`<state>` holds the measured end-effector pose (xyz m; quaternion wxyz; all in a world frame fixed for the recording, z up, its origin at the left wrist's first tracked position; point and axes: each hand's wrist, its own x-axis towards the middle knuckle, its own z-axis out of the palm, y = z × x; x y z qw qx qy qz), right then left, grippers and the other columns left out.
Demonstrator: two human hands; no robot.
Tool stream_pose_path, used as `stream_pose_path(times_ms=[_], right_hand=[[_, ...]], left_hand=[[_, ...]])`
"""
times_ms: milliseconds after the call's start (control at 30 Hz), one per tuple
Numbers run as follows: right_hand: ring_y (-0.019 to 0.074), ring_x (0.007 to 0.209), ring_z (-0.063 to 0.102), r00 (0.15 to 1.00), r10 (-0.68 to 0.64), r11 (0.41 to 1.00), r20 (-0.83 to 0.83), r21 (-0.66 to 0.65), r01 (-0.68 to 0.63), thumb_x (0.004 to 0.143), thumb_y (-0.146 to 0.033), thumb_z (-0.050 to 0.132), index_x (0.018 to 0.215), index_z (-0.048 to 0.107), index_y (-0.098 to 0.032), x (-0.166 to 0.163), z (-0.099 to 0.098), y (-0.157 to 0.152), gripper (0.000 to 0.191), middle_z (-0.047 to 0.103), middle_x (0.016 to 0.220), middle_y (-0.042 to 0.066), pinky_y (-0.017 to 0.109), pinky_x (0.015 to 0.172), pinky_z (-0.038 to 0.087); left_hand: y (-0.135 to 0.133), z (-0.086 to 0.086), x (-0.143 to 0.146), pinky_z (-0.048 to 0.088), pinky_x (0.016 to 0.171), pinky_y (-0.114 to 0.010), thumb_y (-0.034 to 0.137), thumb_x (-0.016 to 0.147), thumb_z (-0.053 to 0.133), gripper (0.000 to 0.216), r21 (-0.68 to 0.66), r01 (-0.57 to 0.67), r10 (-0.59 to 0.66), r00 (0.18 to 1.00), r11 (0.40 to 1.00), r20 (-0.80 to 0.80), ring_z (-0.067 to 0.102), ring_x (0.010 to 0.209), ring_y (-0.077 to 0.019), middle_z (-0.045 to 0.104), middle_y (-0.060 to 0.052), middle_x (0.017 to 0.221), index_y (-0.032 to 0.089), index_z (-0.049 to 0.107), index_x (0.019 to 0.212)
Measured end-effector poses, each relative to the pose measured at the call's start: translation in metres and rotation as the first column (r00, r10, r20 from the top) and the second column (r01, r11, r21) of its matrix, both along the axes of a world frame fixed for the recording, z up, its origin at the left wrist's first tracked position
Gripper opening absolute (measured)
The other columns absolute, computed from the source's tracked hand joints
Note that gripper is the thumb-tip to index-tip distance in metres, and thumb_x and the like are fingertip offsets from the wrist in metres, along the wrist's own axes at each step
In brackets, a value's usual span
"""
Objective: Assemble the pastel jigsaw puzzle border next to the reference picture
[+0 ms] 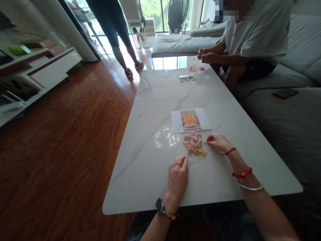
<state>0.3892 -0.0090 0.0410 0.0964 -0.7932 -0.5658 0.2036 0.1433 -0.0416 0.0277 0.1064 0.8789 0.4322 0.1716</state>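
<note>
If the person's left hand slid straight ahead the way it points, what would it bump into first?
Probably the pile of puzzle pieces, just beyond the left hand, assuming it stays low; its height is unclear.

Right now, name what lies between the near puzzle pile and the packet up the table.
In the head view, the printed sheet lies between the near puzzle pile and the packet, with bare tabletop beyond it.

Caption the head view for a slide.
Left hand and right hand beside a pile of puzzle pieces on a white marbled table, a printed picture lying just beyond.
</note>
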Motion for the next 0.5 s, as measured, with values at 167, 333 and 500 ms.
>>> stream_pose_path(times_ms=[167,333,500], right_hand=[[0.0121,0.072,0.057,0.996,0.085,0.988,0.035,0.128,-0.089,0.071,-0.022,0.056,0.078,0.065,-0.017,-0.011,0.014,0.029,0.013,0.063,0.081,0.004,0.021,0.066,0.041],[0.0112,0.074,0.055,0.95,0.311,0.941,0.032,0.131,-0.312,0.068,-0.019,0.061,0.079,0.066,-0.018,-0.029,0.013,0.058,0.012,0.06,0.086,0.004,0.02,0.069,0.041],[0.0105,0.073,0.055,0.965,0.257,0.961,0.05,0.093,-0.261,0.069,-0.014,0.057,0.075,0.066,-0.018,-0.02,0.001,0.057,0.011,0.061,0.084,0.004,0.018,0.068,0.041]], left_hand=[[0.002,-0.001,0.002,0.045,0.08,-0.034,0.012,0.08,0.042,0.03,0.027,-0.029,0.028,0.999,0.999,0.034,0.054,0.099,-0.0187,0.058,-0.008,0.107,0.019,0.053,0.108],[0.007,-0.002,0.003,0.046,0.079,-0.034,0.013,0.081,0.041,0.027,0.05,-0.058,0.055,0.996,0.997,0.065,0.055,0.096,-0.0187,0.059,-0.008,0.102,0.019,0.055,0.103],[0.028,0.002,0.008,0.045,0.08,-0.035,0.016,0.081,0.042,0.026,0.022,-0.081,0.079,0.994,0.996,0.072,0.053,0.099,-0.0193,0.058,-0.009,0.106,0.019,0.054,0.105]])
